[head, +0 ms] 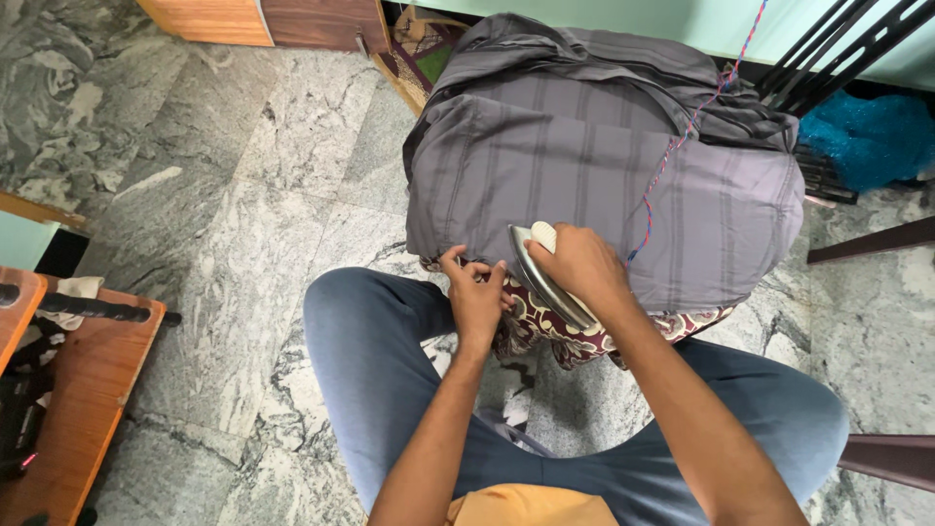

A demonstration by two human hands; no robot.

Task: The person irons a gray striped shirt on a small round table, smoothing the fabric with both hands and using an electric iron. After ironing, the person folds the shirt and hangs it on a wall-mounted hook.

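Right grip (pixel 582 265) clenched around the handle of the iron (pixel 545 278); you are holding it tilted on its edge, the metal soleplate facing your left side, its tip pointing away from you. Left grip (pixel 475 292) pinching the near edge of the grey striped cloth (pixel 604 185), fingers curled tight, touching the fabric just beside the iron.

The cloth is lying spread over a padded surface low by the floor, folded in layers toward the far side. A maroon patterned cover (pixel 545 336) is showing from under its near edge. A red-and-blue twisted cord (pixel 682 136) is running across the cloth from the iron toward the far wall.

Both your forearms are reaching forward and inward, wrists close together, between your knees in blue trousers (pixel 380 360). You are sitting over a grey marble floor (pixel 243 214).

A wooden bench (pixel 97 390) is standing at your left, a dark rod lying on it. A teal bag (pixel 877 136) is sitting at far right; contents not visible.
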